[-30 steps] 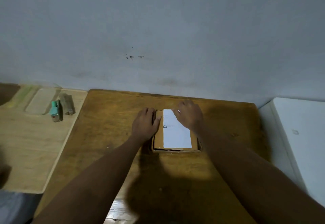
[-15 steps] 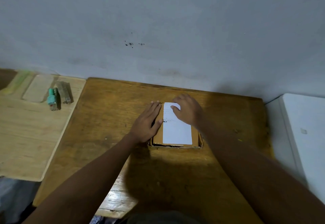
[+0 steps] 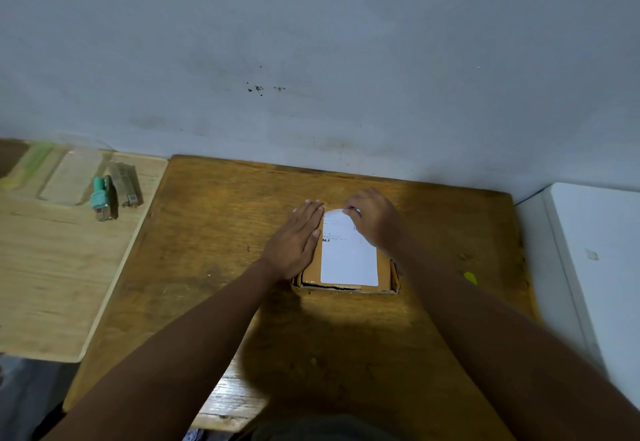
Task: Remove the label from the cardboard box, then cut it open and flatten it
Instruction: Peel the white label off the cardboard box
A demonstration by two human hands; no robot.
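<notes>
A small brown cardboard box [image 3: 383,267] lies flat in the middle of the wooden table [image 3: 214,232]. A white label [image 3: 348,260] covers most of its top. My left hand [image 3: 294,243] rests flat on the box's left side, fingers straight and together, pressing it down. My right hand [image 3: 375,220] is at the label's far right corner, fingertips pinching that corner, which curls up slightly off the cardboard.
A lighter wooden board [image 3: 52,267] lies to the left with a teal-capped small bottle [image 3: 100,196], a grey stick-shaped item [image 3: 126,186] and a clear plastic piece [image 3: 69,180]. A white cabinet [image 3: 595,267] stands at the right. A grey wall backs the table. A yellow scrap [image 3: 471,277] lies right of the box.
My right hand's fingertips have closed on the label's far corner and begun lifting it. My left hand has flattened and slid forward along the box's left side.
</notes>
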